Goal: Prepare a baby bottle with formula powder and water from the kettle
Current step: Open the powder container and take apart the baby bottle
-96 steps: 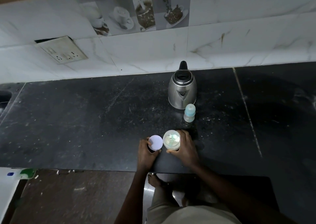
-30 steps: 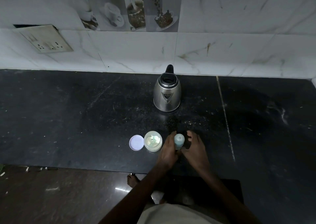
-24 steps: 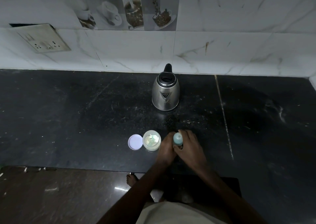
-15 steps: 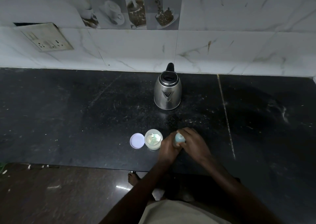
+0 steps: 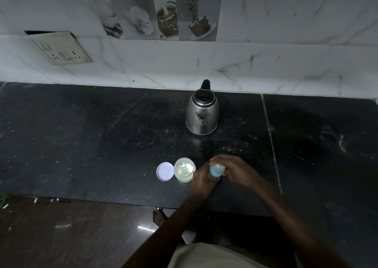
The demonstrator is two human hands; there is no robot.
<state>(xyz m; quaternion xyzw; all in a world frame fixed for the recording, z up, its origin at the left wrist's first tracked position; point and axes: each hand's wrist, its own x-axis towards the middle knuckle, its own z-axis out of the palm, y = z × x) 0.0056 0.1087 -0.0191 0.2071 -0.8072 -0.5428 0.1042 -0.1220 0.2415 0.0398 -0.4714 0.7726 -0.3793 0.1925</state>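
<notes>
The jar [image 5: 184, 169] is opened. The bottle [image 5: 216, 170] is grasped by left hand [image 5: 201, 180] and right hand [image 5: 235, 170]; powder and water are judged outstanding.

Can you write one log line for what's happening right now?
left hand: holds baby bottle | right hand: grips its top | formula jar: open, lid beside it | kettle: upright, apart

Both hands [image 5: 218, 173] around baby bottle [image 5: 215, 170], kettle [image 5: 202, 114] behind
</notes>
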